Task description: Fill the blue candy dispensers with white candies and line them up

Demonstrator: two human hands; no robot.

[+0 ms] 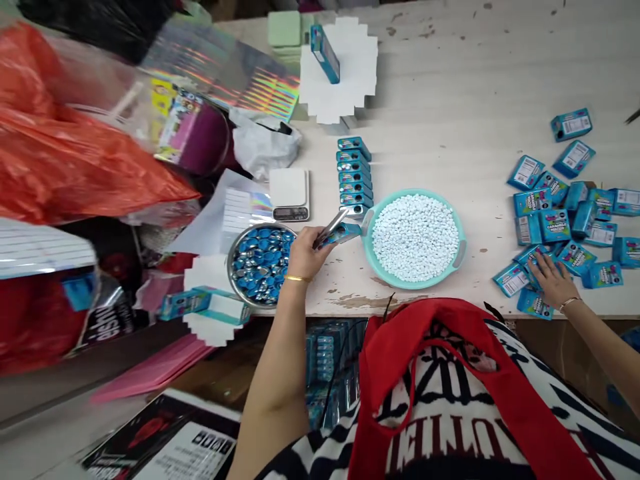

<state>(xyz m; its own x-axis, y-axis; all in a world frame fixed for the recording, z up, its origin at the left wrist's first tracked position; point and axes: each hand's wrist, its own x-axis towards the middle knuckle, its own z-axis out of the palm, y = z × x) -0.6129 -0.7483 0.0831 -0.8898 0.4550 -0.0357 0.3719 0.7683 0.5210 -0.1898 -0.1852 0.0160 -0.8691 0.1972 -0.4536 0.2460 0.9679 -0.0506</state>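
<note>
My left hand [306,255] is closed around a shiny metal tool [333,227], whose exact kind I cannot make out, together with a small blue box [346,233]. Both point toward the handled rim of a turquoise bowl [369,250] filled with small white candies [415,237]. Just behind the held box runs a row of upright blue boxes [355,177] with round openings; white shows in some. Off to the right, my right hand [553,280] lies with fingers spread on a loose heap of blue candy boxes [555,227], touching those at the near edge.
Left of my left hand stands a metal bowl of blue-and-silver pieces [263,260], with a digital scale [290,193] behind it. A white stand [345,73] carries one blue box. Orange plastic bags [75,133] and other clutter crowd the far left.
</note>
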